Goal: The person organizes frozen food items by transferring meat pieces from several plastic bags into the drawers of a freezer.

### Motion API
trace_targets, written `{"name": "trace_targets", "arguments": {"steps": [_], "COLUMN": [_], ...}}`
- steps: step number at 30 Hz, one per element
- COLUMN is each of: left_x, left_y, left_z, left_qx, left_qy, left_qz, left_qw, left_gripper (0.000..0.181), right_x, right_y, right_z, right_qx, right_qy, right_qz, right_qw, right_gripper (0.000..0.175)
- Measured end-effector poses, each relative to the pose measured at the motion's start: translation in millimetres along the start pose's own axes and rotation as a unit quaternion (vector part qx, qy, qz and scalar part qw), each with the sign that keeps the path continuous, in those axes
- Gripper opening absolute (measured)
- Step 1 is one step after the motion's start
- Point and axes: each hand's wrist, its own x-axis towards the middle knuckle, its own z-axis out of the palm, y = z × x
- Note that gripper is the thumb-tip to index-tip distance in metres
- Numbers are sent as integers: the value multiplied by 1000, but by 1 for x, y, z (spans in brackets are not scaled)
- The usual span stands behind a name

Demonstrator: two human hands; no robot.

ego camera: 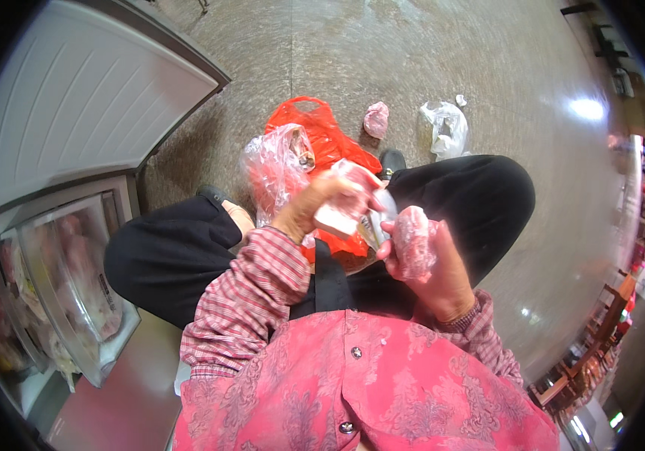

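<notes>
My left hand (308, 197) grips a pale pink slab of meat (336, 223) with a whitish edge. Lying in my right palm (447, 276) is a frosted lump of meat (412, 243) in clear plastic, fingers curled around it. Blurred whitish plastic (383, 209) shows between the two hands; which hand it belongs to is unclear. Below them, between my legs, a red-orange plastic bag (350, 147) spreads on the floor. A clear plastic bag (272, 160) with a brownish item inside rests against its left side. My hands and the slab partly cover the red bag.
At left a freezer stands with its door (85, 96) swung out and clear-fronted drawers (83, 270) full of bagged food. On the floor (503, 186) ahead lie a pink wrapped bundle (376, 119) and a white plastic bag (452, 132). A wooden shelf (599, 332) lines the right side.
</notes>
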Motion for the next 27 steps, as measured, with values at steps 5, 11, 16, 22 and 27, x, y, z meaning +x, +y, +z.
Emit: {"name": "trace_targets", "arguments": {"steps": [5, 11, 16, 22, 27], "left_x": [2, -14, -12, -39, -81], "left_y": [-28, -24, -43, -30, -5], "left_z": [36, 46, 52, 36, 39], "left_qx": [6, 38, 304, 512, 688], "left_qy": [22, -41, -46, 4, 87], "left_qz": [-24, -21, -61, -98, -78], "left_qw": [999, 998, 950, 853, 716], "left_gripper": [39, 46, 46, 46, 64], "right_x": [-12, -26, -35, -52, -60], "right_y": [-9, -23, -12, -18, -15], "right_z": [9, 21, 30, 29, 29], "right_qx": [111, 138, -3, 7, -58], "right_qy": [-4, 48, 36, -9, -29], "right_qz": [-45, -77, -55, -76, -84], "right_qw": [993, 986, 998, 997, 994], "right_gripper": [73, 79, 92, 97, 99]}}
